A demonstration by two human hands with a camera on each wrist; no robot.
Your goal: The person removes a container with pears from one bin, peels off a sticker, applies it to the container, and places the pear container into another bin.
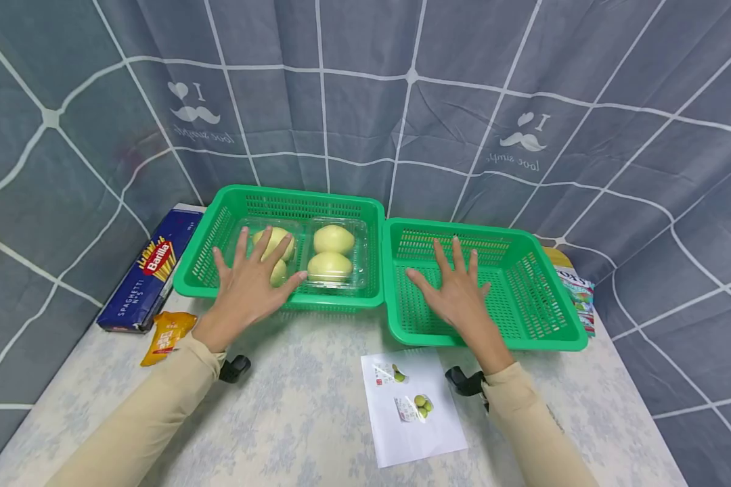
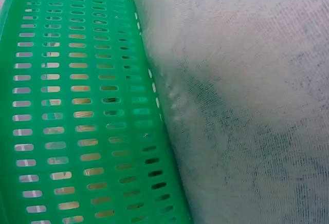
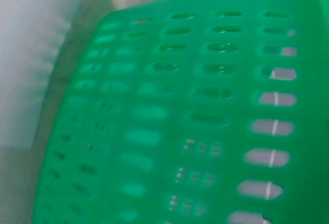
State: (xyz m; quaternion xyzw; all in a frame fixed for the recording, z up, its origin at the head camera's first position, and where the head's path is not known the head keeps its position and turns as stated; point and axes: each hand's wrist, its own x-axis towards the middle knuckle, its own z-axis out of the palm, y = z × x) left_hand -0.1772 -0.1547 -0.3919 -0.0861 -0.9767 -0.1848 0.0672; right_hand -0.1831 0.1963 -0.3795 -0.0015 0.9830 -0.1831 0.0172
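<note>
Fingers spread, my left hand (image 1: 248, 284) hovers over the front edge of the left green basket (image 1: 280, 301) and partly hides what lies there. Inside that basket are two clear plastic boxes. The right box (image 1: 361, 253) holds two pale yellow-green round fruits (image 1: 331, 265); similar fruits (image 1: 274, 243) show in the other box behind my fingers. My right hand (image 1: 458, 294), also with straight fingers, is above the right green basket (image 1: 524, 341), which has nothing visible in it. Neither hand holds anything. Both wrist views show mostly the baskets' slotted walls (image 2: 77, 106) (image 3: 169, 106).
A blue Barilla spaghetti box (image 1: 152, 267) and an orange packet (image 1: 168, 336) lie at the left. Colourful packs (image 1: 579, 294) stand partly hidden behind the right basket. A white sheet with fruit pictures (image 1: 411, 433) lies in front. A grey checked curtain (image 1: 365, 108) surrounds the table.
</note>
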